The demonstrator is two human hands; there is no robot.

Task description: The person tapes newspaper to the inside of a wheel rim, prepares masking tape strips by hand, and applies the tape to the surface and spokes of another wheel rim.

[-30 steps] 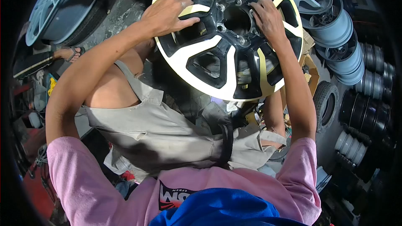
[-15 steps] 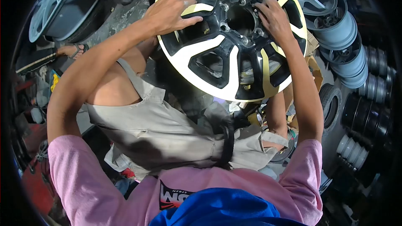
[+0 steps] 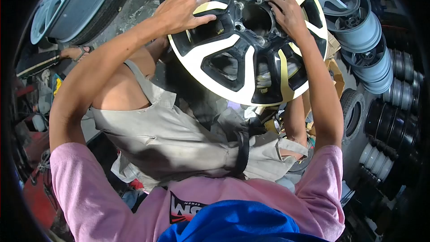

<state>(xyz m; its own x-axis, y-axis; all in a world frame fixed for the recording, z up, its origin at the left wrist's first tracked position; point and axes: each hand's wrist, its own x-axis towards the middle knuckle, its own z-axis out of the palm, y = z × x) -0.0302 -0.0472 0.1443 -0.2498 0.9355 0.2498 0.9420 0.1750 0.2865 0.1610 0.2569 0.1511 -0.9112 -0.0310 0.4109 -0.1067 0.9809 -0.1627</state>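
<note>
A black alloy wheel (image 3: 244,78) with pale yellow-white machined spoke faces lies face-up over my lap, its top edge cut off by the frame. My left hand (image 3: 181,12) grips a spoke on the wheel's left side, fingers curled over it and thumb stretched out along it. My right hand (image 3: 287,12) is at the upper right of the centre bore (image 3: 259,20), fingers bent and fingertips close together beside a bolt hole. Whatever may be between those fingertips is too small to make out. Shiny metal pieces (image 3: 239,26) sit in the bolt holes around the bore.
Silver wheels (image 3: 365,36) are stacked at the right, with dark wheels (image 3: 389,123) and a loose tyre (image 3: 354,114) below them. At upper left stands a large wheel with a tyre (image 3: 74,11). Another person's sandalled foot (image 3: 80,53) shows at left. Cardboard (image 3: 336,74) lies behind my right forearm.
My right hand has shifted slightly up and left along the hub. The wheel has tilted or risen a little, while my left hand keeps its hold.
</note>
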